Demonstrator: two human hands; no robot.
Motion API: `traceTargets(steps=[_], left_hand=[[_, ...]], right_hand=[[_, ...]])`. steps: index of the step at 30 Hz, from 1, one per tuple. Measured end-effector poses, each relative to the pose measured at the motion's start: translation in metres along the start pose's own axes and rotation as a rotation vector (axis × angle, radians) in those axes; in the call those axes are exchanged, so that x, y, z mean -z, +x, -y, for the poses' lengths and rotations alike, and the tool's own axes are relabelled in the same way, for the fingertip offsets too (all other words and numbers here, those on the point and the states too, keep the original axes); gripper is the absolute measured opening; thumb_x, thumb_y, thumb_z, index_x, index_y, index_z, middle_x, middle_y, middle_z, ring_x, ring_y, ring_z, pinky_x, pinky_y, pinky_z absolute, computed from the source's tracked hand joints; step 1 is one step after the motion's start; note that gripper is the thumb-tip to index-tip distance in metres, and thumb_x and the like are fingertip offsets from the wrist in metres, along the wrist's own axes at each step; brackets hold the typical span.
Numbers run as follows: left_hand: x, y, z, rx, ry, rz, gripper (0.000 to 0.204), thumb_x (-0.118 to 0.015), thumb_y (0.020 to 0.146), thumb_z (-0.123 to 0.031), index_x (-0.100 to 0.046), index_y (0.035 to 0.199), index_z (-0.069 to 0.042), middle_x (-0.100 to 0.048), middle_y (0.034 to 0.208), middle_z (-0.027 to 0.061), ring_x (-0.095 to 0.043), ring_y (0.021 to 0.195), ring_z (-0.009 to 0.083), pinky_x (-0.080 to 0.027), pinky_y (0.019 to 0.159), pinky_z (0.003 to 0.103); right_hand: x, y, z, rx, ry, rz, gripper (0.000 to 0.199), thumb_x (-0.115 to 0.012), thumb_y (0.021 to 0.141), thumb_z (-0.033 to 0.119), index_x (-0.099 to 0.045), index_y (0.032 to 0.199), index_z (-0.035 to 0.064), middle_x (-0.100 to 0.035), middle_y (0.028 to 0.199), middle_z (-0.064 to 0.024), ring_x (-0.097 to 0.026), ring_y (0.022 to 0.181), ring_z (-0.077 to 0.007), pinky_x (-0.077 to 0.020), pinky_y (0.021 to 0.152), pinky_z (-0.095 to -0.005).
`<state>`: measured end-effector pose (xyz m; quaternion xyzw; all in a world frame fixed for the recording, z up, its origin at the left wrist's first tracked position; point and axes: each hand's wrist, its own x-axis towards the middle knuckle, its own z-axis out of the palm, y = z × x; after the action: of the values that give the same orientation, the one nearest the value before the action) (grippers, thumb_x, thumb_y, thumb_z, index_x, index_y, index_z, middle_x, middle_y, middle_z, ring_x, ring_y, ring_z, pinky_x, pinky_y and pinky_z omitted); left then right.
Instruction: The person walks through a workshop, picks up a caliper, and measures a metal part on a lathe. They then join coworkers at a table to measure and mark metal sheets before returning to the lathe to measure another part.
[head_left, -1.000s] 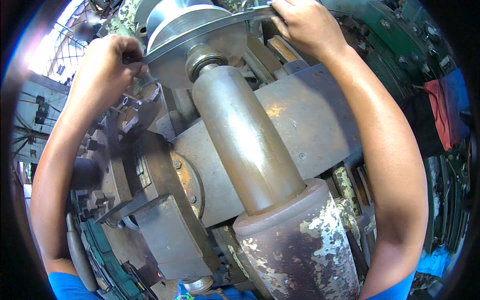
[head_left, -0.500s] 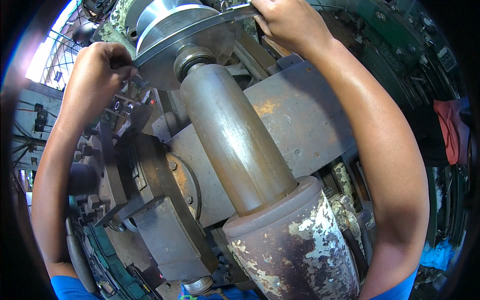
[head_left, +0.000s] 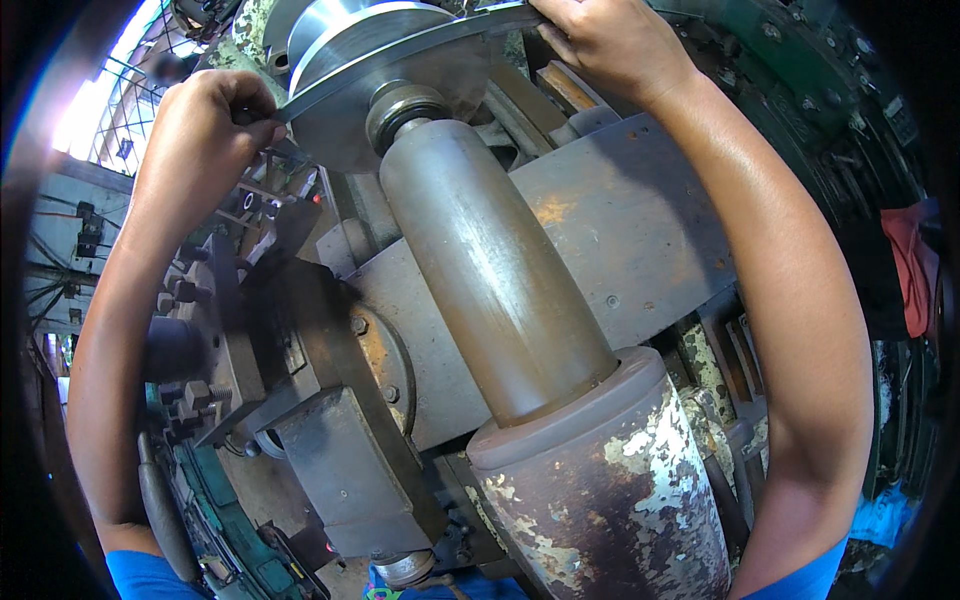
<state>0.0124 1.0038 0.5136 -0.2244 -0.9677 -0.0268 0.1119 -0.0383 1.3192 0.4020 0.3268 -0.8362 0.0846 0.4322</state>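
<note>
Both hands held position: left hand (head_left: 205, 135) and right hand (head_left: 600, 40) still clamped on the flat metal strip (head_left: 400, 45), pressed across the shiny disc (head_left: 350, 30) between them.

There is a single view, from a wide fisheye camera worn on the person's head. It looks steeply down and forward along a large lathe-like machine, very near it, so that the thick brown steel cylinder (head_left: 495, 270) runs from the lower middle up toward the top. The rusty, paint-flaked housing (head_left: 610, 500) fills the lower edge, closest to the lens. Both bare forearms come in from the bottom corners and reach to the top edge, where the left hand (head_left: 200, 140) and right hand (head_left: 610, 45) sit. Straight edges bend toward the dark round rim. With only one view, nothing is shared between cameras.
</note>
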Motion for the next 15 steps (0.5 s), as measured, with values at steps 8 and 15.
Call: traceTargets(steps=[8,15], left_hand=[[0.0,-0.0009,-0.0013,-0.008,0.002,-0.017,0.006,-0.07,0.081,0.001,-0.066,0.084,0.004,-0.066,0.071,0.008,-0.06,0.061,0.0117,-0.047,0.057,0.029],[0.0004,-0.0003,-0.0028,0.063,0.003,-0.006,0.011,-0.072,0.079,-0.002,-0.069,0.087,0.004,-0.071,0.077,0.0145,-0.069,0.07,0.0209,-0.053,0.068,0.033]], right_hand=[[0.0005,-0.0013,-0.0036,0.032,-0.011,-0.049,0.013,-0.058,0.081,0.011,-0.059,0.09,0.0012,-0.063,0.077,-0.0184,-0.064,0.075,-0.0375,-0.0527,0.069,-0.0446],[-0.0009,-0.0005,0.0026,-0.039,0.047,-0.09,0.01,-0.058,0.081,0.012,-0.06,0.084,0.0031,-0.062,0.075,-0.0186,-0.063,0.074,-0.0388,-0.0519,0.068,-0.0462]])
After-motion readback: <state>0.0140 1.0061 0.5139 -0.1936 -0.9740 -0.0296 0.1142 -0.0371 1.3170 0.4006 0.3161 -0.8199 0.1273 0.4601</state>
